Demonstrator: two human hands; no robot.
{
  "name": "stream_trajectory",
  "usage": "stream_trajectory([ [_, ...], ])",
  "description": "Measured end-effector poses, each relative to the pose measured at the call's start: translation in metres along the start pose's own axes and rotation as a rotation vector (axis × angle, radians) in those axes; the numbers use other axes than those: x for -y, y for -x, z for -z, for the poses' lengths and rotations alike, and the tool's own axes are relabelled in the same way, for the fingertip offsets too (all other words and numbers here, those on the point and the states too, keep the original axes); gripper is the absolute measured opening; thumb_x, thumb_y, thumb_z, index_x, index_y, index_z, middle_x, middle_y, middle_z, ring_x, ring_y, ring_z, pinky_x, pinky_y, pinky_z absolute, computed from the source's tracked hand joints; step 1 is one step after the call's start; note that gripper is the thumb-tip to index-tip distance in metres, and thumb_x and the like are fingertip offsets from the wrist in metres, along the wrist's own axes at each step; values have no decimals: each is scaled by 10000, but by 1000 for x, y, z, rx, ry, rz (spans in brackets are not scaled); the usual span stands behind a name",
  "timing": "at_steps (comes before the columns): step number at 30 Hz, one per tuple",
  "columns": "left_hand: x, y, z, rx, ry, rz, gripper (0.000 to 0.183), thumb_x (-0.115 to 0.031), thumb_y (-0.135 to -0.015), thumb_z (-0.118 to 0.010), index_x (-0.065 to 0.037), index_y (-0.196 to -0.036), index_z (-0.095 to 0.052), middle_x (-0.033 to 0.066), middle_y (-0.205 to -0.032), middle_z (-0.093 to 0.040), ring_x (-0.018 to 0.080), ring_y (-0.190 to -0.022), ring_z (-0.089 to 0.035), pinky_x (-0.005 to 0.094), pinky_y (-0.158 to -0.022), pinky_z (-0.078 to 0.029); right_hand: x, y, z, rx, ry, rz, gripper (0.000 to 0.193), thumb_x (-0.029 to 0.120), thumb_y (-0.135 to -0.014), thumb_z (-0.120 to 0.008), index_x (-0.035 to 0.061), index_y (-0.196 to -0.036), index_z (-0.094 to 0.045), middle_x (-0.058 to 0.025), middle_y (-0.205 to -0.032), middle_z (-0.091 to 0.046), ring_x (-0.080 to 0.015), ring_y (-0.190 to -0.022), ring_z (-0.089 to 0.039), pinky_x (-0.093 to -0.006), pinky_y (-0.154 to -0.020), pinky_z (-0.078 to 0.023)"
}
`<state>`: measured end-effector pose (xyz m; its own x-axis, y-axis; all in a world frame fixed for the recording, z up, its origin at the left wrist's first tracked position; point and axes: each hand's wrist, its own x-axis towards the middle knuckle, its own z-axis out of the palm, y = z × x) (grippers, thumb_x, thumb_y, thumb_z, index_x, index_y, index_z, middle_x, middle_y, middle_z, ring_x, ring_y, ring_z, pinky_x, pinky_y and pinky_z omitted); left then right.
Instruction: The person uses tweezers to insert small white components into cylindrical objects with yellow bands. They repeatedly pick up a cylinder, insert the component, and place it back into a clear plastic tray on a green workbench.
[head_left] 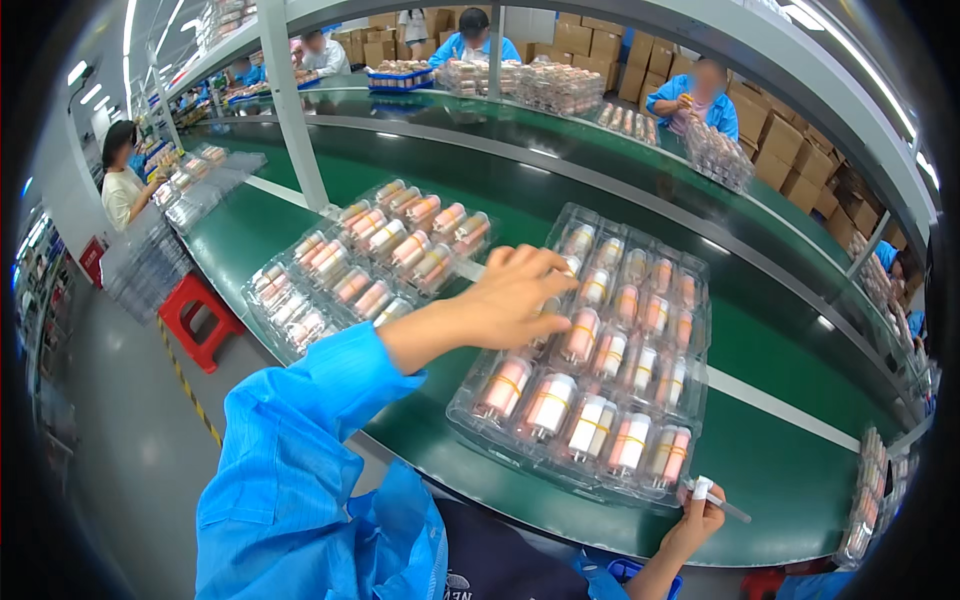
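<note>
My left hand [515,295] reaches across the left edge of a clear plastic blister tray [462,405], thumb and fingers apart, fingertips over its upper left pockets. Whether they touch a tube there I cannot tell. The tray holds rows of pink, white and clear cosmetic tubes [550,402], banded together with yellow elastic bands. At the tray's near right corner, my right hand [700,518] is closed on a small white and clear tube [704,488]. A thin translucent stick-like part slants out to the right from it.
More filled trays [400,250] lie left of mine on the green bench [780,490]. A metal post [292,120] rises behind them. A red stool [198,320] and stacked empty trays [145,270] stand at left. Co-workers sit across the bench, before cardboard boxes [785,140].
</note>
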<state>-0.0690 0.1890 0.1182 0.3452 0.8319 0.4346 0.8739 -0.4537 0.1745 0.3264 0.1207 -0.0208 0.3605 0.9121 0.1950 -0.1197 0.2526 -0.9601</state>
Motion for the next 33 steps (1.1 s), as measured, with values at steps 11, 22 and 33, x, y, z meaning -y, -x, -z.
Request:
stream_trajectory([
  [11, 181, 164, 53, 135, -791, 1112, 308, -282, -838, -583, -45, -1026, -640, 149, -1121, -587, 299, -1082, -526, 479, -881, -414, -3, -1, -5, 20, 50, 22, 130, 89, -884, -621, -21, -941, -583, -64, -801, -607, -104, -678, -575, -217, -608, -477],
  [22, 166, 172, 65, -555, -235, 764, 221, -185, -860, -616, -13, -962, -521, 120, -874, -646, 250, -800, -625, 385, -652, -484, -16, 0, -12, 56, 187, 104, 59, 13, -880, -577, -11, -928, -554, -15, -754, -562, -77, -689, -545, -199, -623, -426],
  [33, -69, 142, 49, -617, 996, 383, 576, -334, -855, -652, 92, -1210, -496, 149, -1078, -553, 232, -931, -614, 361, -818, -518, 18, -11, -2, -36, 169, 127, 145, 55, -888, -592, -31, -1003, -573, -76, -871, -618, -131, -736, -604, -218, -628, -472],
])
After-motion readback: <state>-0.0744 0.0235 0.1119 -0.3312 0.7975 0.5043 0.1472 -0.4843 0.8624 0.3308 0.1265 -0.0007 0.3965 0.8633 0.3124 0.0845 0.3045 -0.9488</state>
